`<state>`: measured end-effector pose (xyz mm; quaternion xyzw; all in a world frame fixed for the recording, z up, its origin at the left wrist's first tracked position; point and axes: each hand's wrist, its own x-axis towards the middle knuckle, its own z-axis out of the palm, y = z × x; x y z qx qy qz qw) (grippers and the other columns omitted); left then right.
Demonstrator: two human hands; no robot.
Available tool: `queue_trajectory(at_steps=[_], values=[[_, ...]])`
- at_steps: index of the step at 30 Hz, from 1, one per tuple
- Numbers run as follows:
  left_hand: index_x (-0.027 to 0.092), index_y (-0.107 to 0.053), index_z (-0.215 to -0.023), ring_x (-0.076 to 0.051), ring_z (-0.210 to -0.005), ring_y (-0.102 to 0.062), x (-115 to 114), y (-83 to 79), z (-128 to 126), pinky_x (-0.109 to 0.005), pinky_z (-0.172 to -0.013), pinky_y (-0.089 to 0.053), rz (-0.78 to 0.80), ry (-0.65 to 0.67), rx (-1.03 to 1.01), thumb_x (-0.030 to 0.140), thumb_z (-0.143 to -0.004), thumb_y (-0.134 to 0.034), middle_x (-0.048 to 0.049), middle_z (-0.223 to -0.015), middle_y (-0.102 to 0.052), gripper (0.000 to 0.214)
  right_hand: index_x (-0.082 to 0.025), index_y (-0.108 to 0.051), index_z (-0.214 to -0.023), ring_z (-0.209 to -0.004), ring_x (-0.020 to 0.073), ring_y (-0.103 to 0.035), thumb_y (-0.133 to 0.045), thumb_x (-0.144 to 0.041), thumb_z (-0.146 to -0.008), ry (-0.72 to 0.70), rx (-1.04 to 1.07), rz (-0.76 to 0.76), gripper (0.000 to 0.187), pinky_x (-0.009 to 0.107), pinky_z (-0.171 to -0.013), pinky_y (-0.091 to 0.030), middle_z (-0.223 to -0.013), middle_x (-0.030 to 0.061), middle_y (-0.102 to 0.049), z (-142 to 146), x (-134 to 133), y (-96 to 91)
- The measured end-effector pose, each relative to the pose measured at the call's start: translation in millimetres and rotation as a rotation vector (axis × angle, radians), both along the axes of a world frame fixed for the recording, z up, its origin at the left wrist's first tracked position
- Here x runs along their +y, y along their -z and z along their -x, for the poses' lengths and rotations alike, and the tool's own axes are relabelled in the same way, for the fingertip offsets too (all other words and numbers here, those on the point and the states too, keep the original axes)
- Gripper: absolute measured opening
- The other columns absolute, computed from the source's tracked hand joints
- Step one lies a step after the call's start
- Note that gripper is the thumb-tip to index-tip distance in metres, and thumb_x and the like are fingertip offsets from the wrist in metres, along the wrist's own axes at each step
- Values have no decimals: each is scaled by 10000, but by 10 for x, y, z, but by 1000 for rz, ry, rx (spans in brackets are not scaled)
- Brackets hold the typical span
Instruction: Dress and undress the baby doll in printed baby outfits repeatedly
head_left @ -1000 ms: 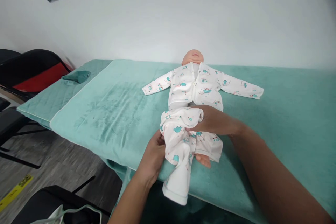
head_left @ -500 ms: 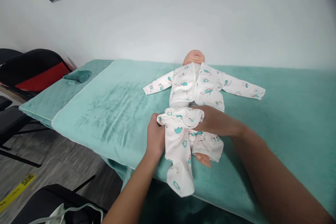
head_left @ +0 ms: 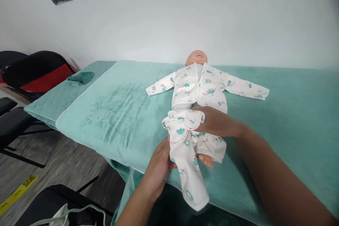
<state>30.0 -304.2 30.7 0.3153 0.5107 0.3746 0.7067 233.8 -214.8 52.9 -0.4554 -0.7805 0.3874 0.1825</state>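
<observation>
A baby doll (head_left: 196, 58) lies on its back, head toward the wall, in a white printed jacket (head_left: 212, 88) with both sleeves spread. Matching baby trousers (head_left: 182, 141) are bunched around its lower body. One foot (head_left: 206, 160) pokes out of the right-hand trouser leg; the other leg hangs long past the bed's edge, its end flat. My left hand (head_left: 159, 169) is closed on the side of that long leg, some fingers hidden behind the cloth. My right hand (head_left: 212, 122) grips the gathered waistband, its fingertips covered by the fabric.
The doll rests on a massage bed with a teal velvet cover (head_left: 119, 102) and a face hole (head_left: 83, 77) at the left. Black chairs (head_left: 37, 72) stand beyond the left end. Another chair (head_left: 55, 204), with a cable (head_left: 84, 207) on it, is at the lower left.
My left hand has slid down from the waistband to the side of the long trouser leg. That leg's end has swung right and toward me. My right hand stays nearly still.
</observation>
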Motion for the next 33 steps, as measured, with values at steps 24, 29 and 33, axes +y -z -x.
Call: queue_trajectory(at_steps=[24,29,33], values=[[188,-550,-807,-121,-676,-488,713,89,-61,-228,-637,-400,-350,-266,504,329,-894,-544,25,-730,-543,166,-235,-590,-810,-801,224,-624,-542,-254,-809,243,22,-80,51,337,-691,-440,-848,5,-693,56,22,46],[209,-515,-795,-116,-634,-440,498,97,8,-235,-641,-387,-403,-283,540,455,-871,-597,41,-696,-506,270,-242,-487,-751,-658,187,-553,-527,-248,-791,412,53,-84,57,297,-564,-355,-695,-19,-609,79,31,63],[194,-478,-685,-120,-638,-408,278,10,58,-240,-596,-341,-416,-3,506,518,-862,-589,36,-653,-446,385,-242,-424,-733,-659,182,-530,-531,-273,-799,434,47,-76,130,290,-565,-348,-689,-19,-585,84,31,57]])
